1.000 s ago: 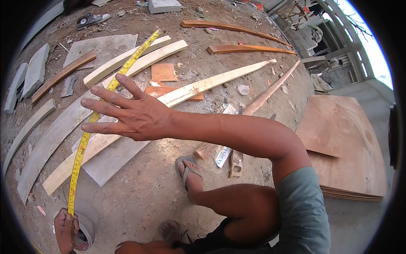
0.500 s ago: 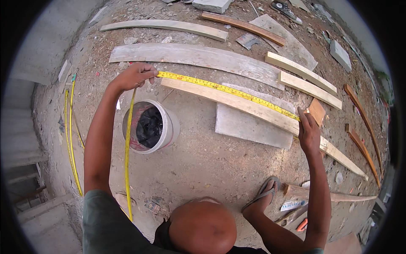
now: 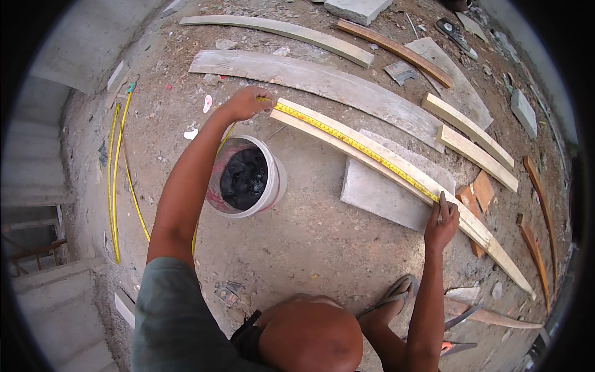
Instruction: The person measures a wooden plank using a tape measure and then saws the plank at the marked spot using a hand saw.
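Observation:
A yellow tape measure lies stretched along a long pale wooden plank on the dirt ground. My left hand is closed on the tape's end and pins it at the plank's left end. My right hand rests on the plank at the tape's other end. Its fingers grip a thin pencil whose tip touches the wood next to the tape. The slack tape trails from my left hand down behind my forearm.
A white bucket with dark contents stands under my left arm. A grey slab lies under the plank. Curved planks, short wooden pieces and yellow line lie around. My sandalled foot is below; concrete steps are at left.
A second ago one hand was spread open above the planks. The view has swung round; both hands now hold the tape on the plank, and the right hand has the pencil on the wood.

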Demonstrator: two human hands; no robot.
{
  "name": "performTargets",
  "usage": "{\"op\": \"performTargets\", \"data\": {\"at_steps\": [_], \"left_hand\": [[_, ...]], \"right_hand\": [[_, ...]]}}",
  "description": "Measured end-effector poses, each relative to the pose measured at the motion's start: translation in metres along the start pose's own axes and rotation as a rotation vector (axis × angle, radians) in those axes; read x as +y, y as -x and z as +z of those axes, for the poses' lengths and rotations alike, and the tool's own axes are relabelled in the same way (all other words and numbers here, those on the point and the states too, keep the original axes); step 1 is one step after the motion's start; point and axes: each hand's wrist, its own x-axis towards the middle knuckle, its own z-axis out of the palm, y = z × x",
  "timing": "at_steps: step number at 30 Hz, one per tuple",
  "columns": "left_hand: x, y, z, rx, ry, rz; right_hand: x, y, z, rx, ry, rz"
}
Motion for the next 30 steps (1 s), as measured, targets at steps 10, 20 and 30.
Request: {"op": "performTargets", "data": {"at_steps": [10, 20, 30], "left_hand": [[-0.004, 0.005, -0.004, 0.002, 0.001, 0.03], [-0.01, 0.007, -0.002, -0.006, 0.072, 0.029], [-0.016, -0.001, 0.0, -0.041, 0.151, -0.055]], "right_hand": [[-0.004, -0.006, -0.003, 0.034, -0.075, 0.077], [0.012, -0.006, 0.0, 0.154, -0.05, 0.076], [0.016, -0.003, -0.004, 0.144, -0.046, 0.196]]}}
